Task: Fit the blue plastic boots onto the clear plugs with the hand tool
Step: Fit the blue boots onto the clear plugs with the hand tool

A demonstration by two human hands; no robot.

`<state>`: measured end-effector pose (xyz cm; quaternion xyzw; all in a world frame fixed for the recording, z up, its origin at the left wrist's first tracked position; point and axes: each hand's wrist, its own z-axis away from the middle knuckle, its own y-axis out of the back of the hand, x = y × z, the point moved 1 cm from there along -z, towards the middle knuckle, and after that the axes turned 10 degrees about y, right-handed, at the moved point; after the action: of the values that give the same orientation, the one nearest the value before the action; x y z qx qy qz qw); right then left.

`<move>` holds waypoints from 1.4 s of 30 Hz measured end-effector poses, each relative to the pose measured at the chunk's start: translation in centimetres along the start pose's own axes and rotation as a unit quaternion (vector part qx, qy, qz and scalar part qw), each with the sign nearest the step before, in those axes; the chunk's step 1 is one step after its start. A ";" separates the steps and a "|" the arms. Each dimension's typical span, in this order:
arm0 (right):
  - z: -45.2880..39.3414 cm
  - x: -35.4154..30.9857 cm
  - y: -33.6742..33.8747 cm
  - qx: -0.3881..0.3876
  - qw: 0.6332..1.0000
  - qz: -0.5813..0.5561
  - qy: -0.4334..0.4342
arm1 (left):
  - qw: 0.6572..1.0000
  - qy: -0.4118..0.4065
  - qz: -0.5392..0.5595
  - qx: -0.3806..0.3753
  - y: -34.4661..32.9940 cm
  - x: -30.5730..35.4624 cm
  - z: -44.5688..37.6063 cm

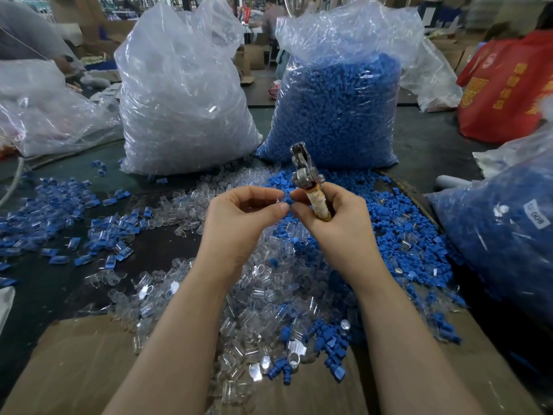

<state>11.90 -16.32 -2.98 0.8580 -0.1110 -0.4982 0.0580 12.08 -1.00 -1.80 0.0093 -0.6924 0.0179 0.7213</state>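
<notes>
Both hands met above the middle of the table. The left hand had its fingers curled in, thumb and forefinger pinching a small blue boot together with what looked like a clear plug, though the plug was hard to make out against the pile below. The right hand gripped the taped handle of the hand tool, whose metal head pointed up and away from the person, and its thumb and forefinger reached in to touch the same boot. By my reckoning the pair was being lined up by hand, with the tool not yet applied.

A fair share of the work appeared done: joined blue-and-clear pieces lay spread toward the table's left edge. Far more remained. A heap of loose clear plugs ran from the centre down to the near edge, over a sheet of cardboard, and loose blue boots were piled to the right of the hands.

Along the far edge stood a tall bag of clear plugs and a bag of blue boots beside it, with another blue-filled bag at the right edge and a red bag in the far right corner. Nothing blocked the hands, but the mingled parts under them could make picking single pieces slow.
</notes>
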 end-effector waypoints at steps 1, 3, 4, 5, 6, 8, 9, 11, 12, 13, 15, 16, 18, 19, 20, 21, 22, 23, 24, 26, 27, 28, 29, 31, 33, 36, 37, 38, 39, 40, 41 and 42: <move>0.0 0.0 0.1 0.003 1.000 -0.001 0.000 | 1.000 0.003 0.009 -0.001 0.0 0.0 0.0; 0.0 0.0 0.2 0.004 1.000 -0.003 0.002 | 1.000 0.008 0.018 -0.004 0.0 -0.1 0.0; 0.0 0.0 0.2 0.004 1.000 -0.002 0.002 | 1.000 0.010 0.020 -0.005 0.0 -0.1 0.0; 0.0 0.0 0.1 0.003 1.000 0.001 0.002 | 1.000 0.010 0.021 -0.005 0.0 -0.1 0.0; 0.0 0.0 0.1 0.002 1.000 0.005 0.002 | 1.000 0.010 0.020 -0.005 0.0 -0.1 0.0; 0.0 0.0 0.0 -0.001 1.000 0.009 0.001 | 1.000 0.008 0.017 -0.004 -0.1 -0.1 0.0; 0.0 0.0 -0.1 -0.001 1.000 0.010 0.002 | 1.000 0.007 0.016 -0.003 -0.1 -0.1 -0.1; 0.0 0.0 -0.1 0.000 1.000 0.012 0.001 | 1.000 0.007 0.014 -0.003 0.0 -0.1 -0.1; 0.0 0.0 -0.1 0.001 1.000 0.013 0.000 | 1.000 0.006 0.015 -0.002 -0.1 -0.1 -0.1; 0.0 0.0 0.0 0.000 1.000 0.013 -0.002 | 1.000 0.005 0.016 -0.001 -0.1 -0.1 -0.1; 0.1 -0.1 0.0 -0.004 1.000 0.010 -0.004 | 1.000 0.001 0.017 0.002 -0.1 -0.1 -0.1; 0.1 -0.1 0.0 -0.007 1.000 0.009 -0.005 | 1.000 -0.001 0.015 0.004 -0.2 -0.2 -0.1; 0.1 -0.1 0.0 -0.006 1.000 0.009 -0.005 | 1.000 -0.004 0.013 0.010 -0.2 -0.2 -0.1; 0.1 0.0 0.1 -0.003 1.000 0.009 -0.006 | 1.000 -0.004 0.016 0.016 -0.2 -0.2 -0.1; 0.1 0.1 0.2 0.001 1.000 0.009 -0.010 | 1.000 -0.004 0.020 0.022 -0.2 -0.2 -0.1; 0.0 0.3 0.3 0.002 1.000 0.010 -0.014 | 0.999 -0.003 0.026 0.028 -0.1 -0.2 -0.2; 0.0 0.5 0.5 0.001 1.000 0.016 -0.020 | 0.999 -0.002 0.034 0.031 -0.1 -0.2 -0.2; -0.1 0.7 0.7 -0.003 0.999 0.028 -0.025 | 0.999 -0.001 0.041 0.035 0.0 -0.1 -0.2; -0.1 0.9 0.9 -0.011 0.999 0.041 -0.027 | 0.998 -0.001 0.047 0.038 0.0 -0.1 -0.2; 0.0 1.2 1.1 -0.031 0.997 0.064 -0.029 | 0.997 -0.005 0.057 0.043 0.0 0.0 -0.2; 0.0 1.3 1.2 -0.043 0.996 0.074 -0.030 | 0.997 -0.009 0.060 0.044 0.0 0.0 -0.2; 0.0 1.4 1.2 -0.056 0.994 0.087 -0.031 | 0.997 -0.013 0.062 0.044 0.0 0.1 -0.2; 0.0 1.4 1.2 -0.069 0.992 0.103 -0.030 | 0.997 -0.018 0.063 0.044 0.1 0.1 -0.2; 0.0 1.4 1.1 -0.093 0.987 0.128 -0.031 | 0.997 -0.031 0.060 0.041 0.2 0.1 -0.2; 0.0 1.3 1.1 -0.106 0.984 0.142 -0.033 | 0.997 -0.042 0.058 0.035 0.2 0.2 -0.2; 0.1 1.4 1.0 -0.121 0.981 0.151 -0.028 | 0.997 -0.054 0.053 0.028 0.2 0.2 -0.3; 0.1 1.4 0.9 -0.124 0.980 0.153 -0.029 | 0.997 -0.057 0.051 0.026 0.2 0.2 -0.3; 0.1 1.5 0.9 -0.126 0.980 0.153 -0.029 | 0.997 -0.061 0.048 0.024 0.2 0.2 -0.3; 0.0 1.5 0.9 -0.127 0.980 0.151 -0.030 | 0.997 -0.063 0.048 0.023 0.2 0.2 -0.3; 0.0 1.6 0.9 -0.127 0.980 0.147 -0.029 | 0.997 -0.065 0.048 0.022 0.2 0.2 -0.3; 0.1 1.5 0.8 -0.129 0.981 0.144 -0.028 | 0.996 -0.066 0.048 0.021 0.2 0.2 -0.3; 0.1 1.5 0.8 -0.131 0.981 0.141 -0.026 | 0.996 -0.066 0.049 0.020 0.2 0.2 -0.3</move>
<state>12.42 -17.47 -4.10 0.8054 -0.1667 -0.5173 0.2365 12.43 -0.79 -1.60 -0.0085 -0.7374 0.0665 0.6721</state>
